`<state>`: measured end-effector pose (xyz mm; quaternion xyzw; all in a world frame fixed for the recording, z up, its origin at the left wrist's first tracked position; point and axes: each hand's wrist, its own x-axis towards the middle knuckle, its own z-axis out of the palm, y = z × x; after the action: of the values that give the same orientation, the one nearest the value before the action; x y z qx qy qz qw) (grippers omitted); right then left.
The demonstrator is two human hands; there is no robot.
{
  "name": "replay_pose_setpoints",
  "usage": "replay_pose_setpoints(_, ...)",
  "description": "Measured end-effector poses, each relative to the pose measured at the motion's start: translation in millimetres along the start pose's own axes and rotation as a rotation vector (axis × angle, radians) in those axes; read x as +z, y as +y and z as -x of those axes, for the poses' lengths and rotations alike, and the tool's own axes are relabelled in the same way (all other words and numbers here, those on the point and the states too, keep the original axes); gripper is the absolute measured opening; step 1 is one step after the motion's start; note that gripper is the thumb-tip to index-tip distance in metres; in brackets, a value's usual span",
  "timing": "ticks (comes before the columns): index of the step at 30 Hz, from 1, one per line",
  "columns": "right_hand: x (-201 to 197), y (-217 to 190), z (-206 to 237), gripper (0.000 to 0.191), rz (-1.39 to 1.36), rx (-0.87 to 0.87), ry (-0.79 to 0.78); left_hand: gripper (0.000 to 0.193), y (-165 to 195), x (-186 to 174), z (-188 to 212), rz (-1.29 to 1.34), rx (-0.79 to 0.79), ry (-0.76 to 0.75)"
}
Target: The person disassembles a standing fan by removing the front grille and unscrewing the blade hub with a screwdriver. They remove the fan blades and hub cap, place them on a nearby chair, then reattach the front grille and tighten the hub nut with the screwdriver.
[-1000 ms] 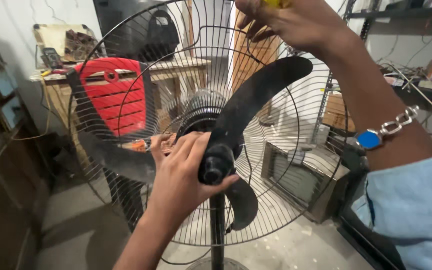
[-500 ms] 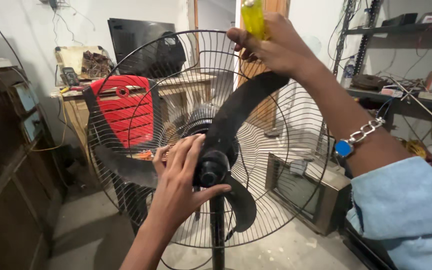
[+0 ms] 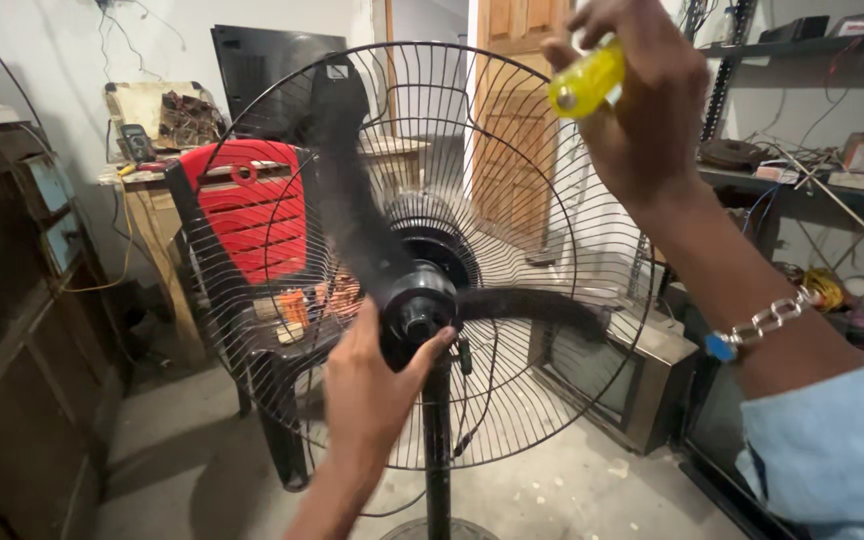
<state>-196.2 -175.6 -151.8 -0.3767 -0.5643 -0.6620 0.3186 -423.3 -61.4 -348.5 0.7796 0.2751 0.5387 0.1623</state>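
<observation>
Left hand on the hub of a standing fan, right hand raised with a screwdriver.

The fan [image 3: 422, 250] stands on its pole in the middle, its wire guard [image 3: 592, 240] open at the front, black blades [image 3: 347, 190] bare. The left hand [image 3: 372, 385] has its fingers wrapped around the black hub [image 3: 419, 312]; I think a firm, steady grip keeps the blades from turning. The right hand [image 3: 642, 100] is closed around the yellow screwdriver [image 3: 587, 80], high and well apart from the hub.
</observation>
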Motion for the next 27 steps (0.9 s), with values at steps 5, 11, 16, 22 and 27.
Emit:
replay_pose_setpoints(5, -27.6, -47.0, 11.9, 0.028, 0.187, 0.037, -0.330, 0.073, 28.3, 33.7, 14.6, 0.842, -0.702, -0.188)
replay_pose_setpoints(11, -24.6, -102.1, 36.2, 0.050, 0.141, 0.065, -0.887, 0.086, 32.9, 52.5, 19.2, 1.187, -0.847, -0.293)
replay_pose_setpoints(16, -30.0, -106.0, 54.3, 0.048, 0.083, 0.189, -0.872, 0.089, 21.8, 41.3, 6.8, 1.118, -0.975, -0.246)
replay_pose_setpoints(22, -60.0, -108.0, 65.7, 0.044, 0.066, 0.327, -0.888, 0.094, 20.6, -20.5, -23.4, -0.433, 0.087, 0.055)
replay_pose_setpoints(27, -83.2, -119.2, 66.7, 0.058, 0.038, 0.317, -0.895, 0.115, 52.3, -37.1, -10.1, -0.737, 0.539, 0.146)
